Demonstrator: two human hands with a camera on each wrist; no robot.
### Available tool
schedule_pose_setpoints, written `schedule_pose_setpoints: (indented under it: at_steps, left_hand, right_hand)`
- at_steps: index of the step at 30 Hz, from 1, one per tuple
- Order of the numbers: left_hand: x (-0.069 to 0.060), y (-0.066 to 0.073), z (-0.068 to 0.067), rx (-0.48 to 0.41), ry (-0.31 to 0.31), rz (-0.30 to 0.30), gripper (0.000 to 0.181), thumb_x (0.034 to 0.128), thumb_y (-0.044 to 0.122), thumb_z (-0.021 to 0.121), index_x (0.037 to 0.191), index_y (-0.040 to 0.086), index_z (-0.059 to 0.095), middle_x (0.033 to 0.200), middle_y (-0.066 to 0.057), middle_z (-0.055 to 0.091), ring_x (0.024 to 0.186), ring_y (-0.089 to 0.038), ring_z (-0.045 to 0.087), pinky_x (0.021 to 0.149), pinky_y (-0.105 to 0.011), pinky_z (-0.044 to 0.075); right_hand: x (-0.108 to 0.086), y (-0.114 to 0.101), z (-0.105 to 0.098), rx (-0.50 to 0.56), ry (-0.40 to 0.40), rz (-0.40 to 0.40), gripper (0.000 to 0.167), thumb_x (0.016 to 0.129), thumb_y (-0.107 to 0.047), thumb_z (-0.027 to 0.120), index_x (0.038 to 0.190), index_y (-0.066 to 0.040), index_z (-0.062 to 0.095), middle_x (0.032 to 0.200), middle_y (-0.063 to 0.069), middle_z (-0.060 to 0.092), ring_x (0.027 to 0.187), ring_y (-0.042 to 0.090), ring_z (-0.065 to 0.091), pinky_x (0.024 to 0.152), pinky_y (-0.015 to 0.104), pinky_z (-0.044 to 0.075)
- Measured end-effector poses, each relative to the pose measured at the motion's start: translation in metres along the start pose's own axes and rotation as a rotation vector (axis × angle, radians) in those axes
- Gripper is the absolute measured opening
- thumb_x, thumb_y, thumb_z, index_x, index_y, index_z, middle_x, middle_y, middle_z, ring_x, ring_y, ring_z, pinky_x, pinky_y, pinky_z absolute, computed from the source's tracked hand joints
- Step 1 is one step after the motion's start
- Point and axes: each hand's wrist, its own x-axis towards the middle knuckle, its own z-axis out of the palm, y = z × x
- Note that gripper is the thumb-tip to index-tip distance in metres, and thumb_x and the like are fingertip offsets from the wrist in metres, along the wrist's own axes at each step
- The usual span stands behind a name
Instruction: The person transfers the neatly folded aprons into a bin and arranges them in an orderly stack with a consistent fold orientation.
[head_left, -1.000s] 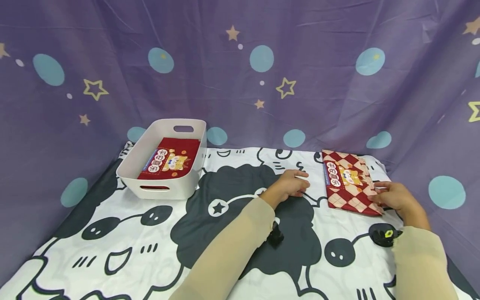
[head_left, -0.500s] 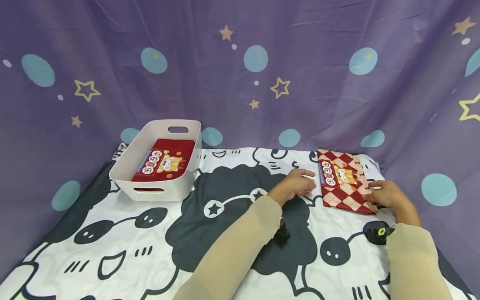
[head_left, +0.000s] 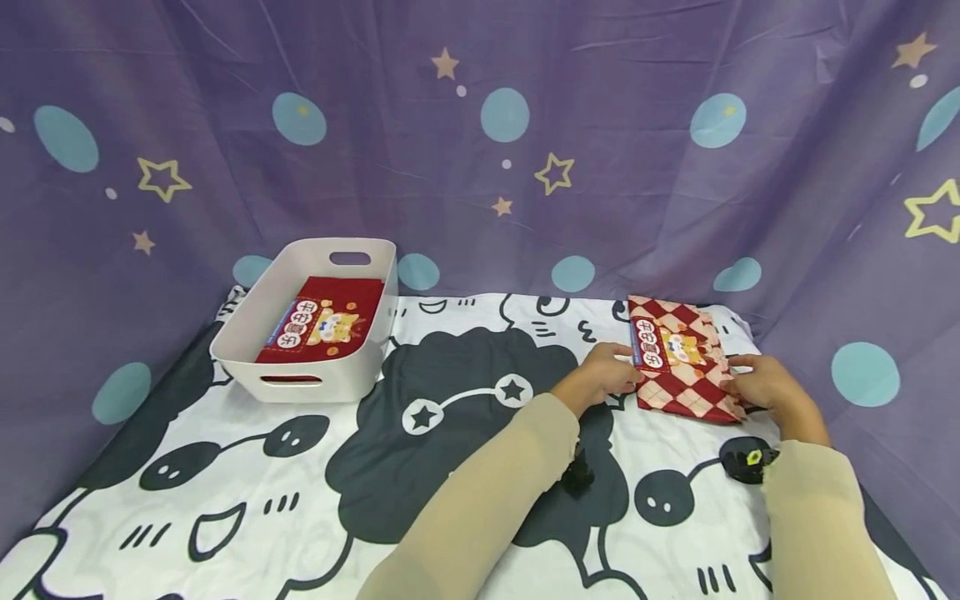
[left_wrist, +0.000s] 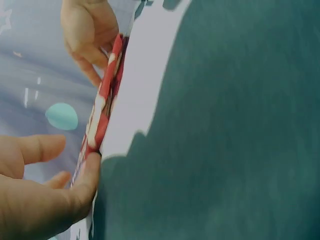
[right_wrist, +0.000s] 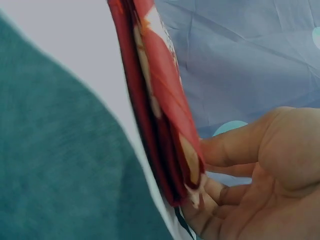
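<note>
A folded cloth in red and cream diamond check lies flat at the right rear of the bedspread. Its upper face shows a cartoon animal and lettering. From the right, my right hand pinches the near right edge, thumb on top and fingers tucked under, as the right wrist view shows on the layered cloth edge. On the opposite side, my left hand reaches the cloth's left edge. In the left wrist view a finger of the left hand touches that edge, while another stands raised and apart.
At the left rear stands a white plastic basket with handle slots, holding a folded red cloth with similar cartoon print. Black-and-white cartoon fabric covers the surface. A purple curtain hangs directly behind.
My left hand has moved right until it touches the checked cloth's left edge. The right hand stays at the right edge. The head view has shifted slightly.
</note>
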Motion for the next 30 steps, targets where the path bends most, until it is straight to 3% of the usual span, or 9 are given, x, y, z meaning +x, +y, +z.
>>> schedule_pose_setpoints:
  at_steps: [5,9,12,15,20,24,30]
  left_hand:
    - [-0.0017,0.0030,0.0083,-0.040,0.078,-0.036,0.047,0.0848,-0.012,0.073,0.130,-0.002,0.062,0.104,-0.013,0.064,0.093,-0.025,0.069,0.086,-0.039,0.060]
    - [-0.0011,0.0003,0.0115,-0.076,0.104,-0.031,0.039,0.0847,-0.014,0.071,0.122,-0.008,0.063,0.100,-0.015,0.065,0.093,-0.028,0.070,0.086,-0.041,0.060]
    - [-0.0024,-0.0010,0.0122,-0.067,0.098,-0.027,0.030,0.0846,-0.014,0.071,0.114,-0.010,0.064,0.096,-0.016,0.066,0.093,-0.030,0.071,0.085,-0.043,0.060]
    - [-0.0037,-0.0020,0.0117,-0.054,0.082,-0.032,0.027,0.0837,-0.013,0.072,0.109,-0.009,0.064,0.094,-0.015,0.066,0.093,-0.031,0.072,0.085,-0.044,0.060]
    - [-0.0049,-0.0033,0.0092,-0.064,0.055,-0.041,0.029,0.0815,-0.015,0.070,0.107,-0.005,0.061,0.097,-0.014,0.066,0.092,-0.030,0.072,0.085,-0.043,0.060]
    - [-0.0063,-0.0033,0.0080,-0.054,0.045,-0.023,0.029,0.0801,-0.015,0.069,0.105,-0.002,0.061,0.095,-0.012,0.065,0.084,-0.025,0.070,0.076,-0.039,0.061]
    - [-0.0080,-0.0038,0.0091,-0.098,0.081,-0.016,0.030,0.0789,-0.016,0.068,0.102,0.002,0.062,0.090,-0.010,0.064,0.082,-0.025,0.069,0.079,-0.042,0.060]
  right_hand:
    - [0.0000,-0.0007,0.0014,0.060,-0.017,-0.021,0.060,0.094,-0.003,0.056,0.142,0.025,0.032,0.116,0.031,0.053,0.080,0.015,0.059,0.066,0.029,0.053]
    - [-0.0010,0.0007,0.0014,0.117,-0.053,-0.032,0.057,0.099,-0.005,0.055,0.141,0.026,0.033,0.103,0.018,0.062,0.079,0.012,0.059,0.067,0.028,0.055]
    - [-0.0017,0.0015,0.0022,0.167,-0.081,-0.044,0.053,0.102,-0.006,0.054,0.139,0.026,0.034,0.092,0.004,0.064,0.077,0.010,0.059,0.068,0.027,0.055]
    - [-0.0027,0.0025,0.0034,0.208,-0.098,-0.058,0.052,0.102,-0.007,0.055,0.137,0.026,0.035,0.088,-0.002,0.065,0.075,0.007,0.059,0.068,0.026,0.056]
    - [-0.0048,0.0037,0.0048,0.301,-0.130,-0.071,0.043,0.102,-0.004,0.055,0.131,0.023,0.038,0.089,-0.005,0.066,0.077,0.004,0.063,0.070,0.025,0.056]
    - [-0.0051,0.0028,0.0048,0.365,-0.140,-0.077,0.035,0.101,-0.002,0.055,0.126,0.017,0.041,0.089,-0.007,0.065,0.076,0.005,0.062,0.069,0.025,0.056]
    - [-0.0043,-0.0026,0.0021,0.348,-0.120,-0.078,0.041,0.101,-0.005,0.055,0.132,0.016,0.038,0.090,-0.005,0.060,0.071,0.010,0.056,0.065,0.027,0.053]
